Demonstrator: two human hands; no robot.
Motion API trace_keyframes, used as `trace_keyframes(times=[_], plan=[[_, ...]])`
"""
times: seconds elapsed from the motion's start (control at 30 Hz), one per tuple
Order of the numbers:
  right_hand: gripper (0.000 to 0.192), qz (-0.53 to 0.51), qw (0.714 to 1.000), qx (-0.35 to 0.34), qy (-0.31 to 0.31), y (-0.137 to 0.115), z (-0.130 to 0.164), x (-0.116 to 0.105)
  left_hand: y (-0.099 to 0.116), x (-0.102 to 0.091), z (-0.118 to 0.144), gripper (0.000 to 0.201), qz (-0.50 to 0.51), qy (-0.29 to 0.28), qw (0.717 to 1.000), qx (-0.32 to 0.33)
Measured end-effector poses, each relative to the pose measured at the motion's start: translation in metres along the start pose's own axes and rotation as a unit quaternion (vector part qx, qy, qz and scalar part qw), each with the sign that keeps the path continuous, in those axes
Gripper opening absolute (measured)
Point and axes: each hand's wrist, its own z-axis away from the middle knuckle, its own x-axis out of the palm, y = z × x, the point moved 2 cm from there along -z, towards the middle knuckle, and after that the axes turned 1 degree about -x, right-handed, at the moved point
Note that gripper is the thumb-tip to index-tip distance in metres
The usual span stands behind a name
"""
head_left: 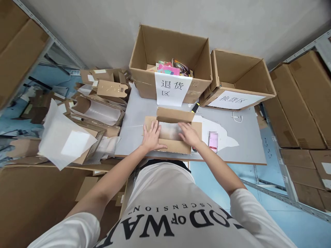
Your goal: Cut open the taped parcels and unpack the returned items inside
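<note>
A small cardboard box (176, 147) lies on the grey table in front of me with its flaps folded outward. Inside it is a whitish, translucent sheet or wrapping (169, 131); what lies under it I cannot make out. My left hand (152, 136) rests on the box's left side, fingers spread. On the opposite side, my right hand (190, 134) reaches over the edge with its fingers stretched out, fingertips at the whitish sheet. Neither hand grips anything.
Two big open cartons stand behind, one (144, 84) holding colourful books (169, 70), the other (243, 74) labelled in front. A phone (213, 141) and a yellow-black tool (195, 107) lie right of the box. Opened packaging (100, 112) is heaped left. Shelved cartons (297, 103) stand right.
</note>
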Motion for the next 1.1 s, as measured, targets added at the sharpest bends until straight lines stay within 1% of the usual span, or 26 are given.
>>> trace_keyframes(times=[0.03, 0.1, 0.13, 0.2, 0.27, 0.33, 0.43, 0.53, 0.6, 0.67, 0.77, 0.83, 0.93, 1.03, 1.1], plan=[[0.062, 0.000, 0.998, -0.028, -0.055, -0.004, -0.015, 0.006, 0.005, 0.001, 0.001, 0.112, -0.003, -0.008, 1.000, 0.009], [0.075, 0.022, 0.986, -0.039, -0.159, -0.008, -0.044, 0.028, 0.013, 0.006, 0.004, 0.104, -0.002, -0.027, 1.000, 0.012], [0.083, 0.039, 0.976, -0.031, -0.211, -0.006, -0.055, 0.041, 0.016, 0.010, 0.005, 0.102, 0.001, -0.036, 0.999, 0.008], [0.098, 0.069, 0.948, 0.002, -0.312, 0.000, -0.071, 0.066, 0.018, 0.017, 0.008, 0.099, 0.010, -0.049, 0.999, -0.003], [0.109, 0.093, 0.920, 0.026, -0.381, 0.009, -0.079, 0.086, 0.019, 0.021, 0.008, 0.098, 0.021, -0.049, 0.998, -0.013], [0.115, 0.118, 0.902, 0.027, -0.413, 0.019, -0.082, 0.099, 0.018, 0.022, 0.008, 0.100, 0.033, -0.040, 0.998, -0.020], [0.122, 0.158, 0.898, 0.008, -0.411, 0.029, -0.081, 0.111, 0.018, 0.020, 0.006, 0.104, 0.050, -0.023, 0.998, -0.023], [0.117, 0.196, 0.903, -0.003, -0.382, 0.032, -0.077, 0.120, 0.018, 0.019, 0.006, 0.104, 0.063, -0.012, 0.998, -0.021], [0.106, 0.216, 0.909, -0.007, -0.357, 0.030, -0.074, 0.125, 0.018, 0.020, 0.006, 0.101, 0.070, -0.007, 0.997, -0.020], [0.089, 0.218, 0.922, -0.015, -0.319, 0.025, -0.074, 0.127, 0.018, 0.021, 0.006, 0.098, 0.077, -0.002, 0.997, -0.018], [0.061, 0.201, 0.942, -0.074, -0.258, 0.013, -0.083, 0.124, 0.017, 0.023, 0.005, 0.097, 0.084, 0.006, 0.996, -0.020], [0.047, 0.188, 0.944, -0.122, -0.241, 0.003, -0.094, 0.120, 0.017, 0.023, 0.005, 0.094, 0.088, 0.008, 0.996, -0.018], [0.043, 0.186, 0.933, -0.204, -0.231, -0.010, -0.115, 0.116, 0.017, 0.023, 0.006, 0.089, 0.090, 0.008, 0.996, -0.015], [0.047, 0.210, 0.905, -0.298, -0.217, -0.020, -0.131, 0.114, 0.017, 0.023, 0.007, 0.086, 0.083, 0.008, 0.996, -0.018], [0.053, 0.238, 0.889, -0.315, -0.231, -0.024, -0.137, 0.114, 0.018, 0.023, 0.008, 0.086, 0.078, 0.008, 0.997, -0.020]])
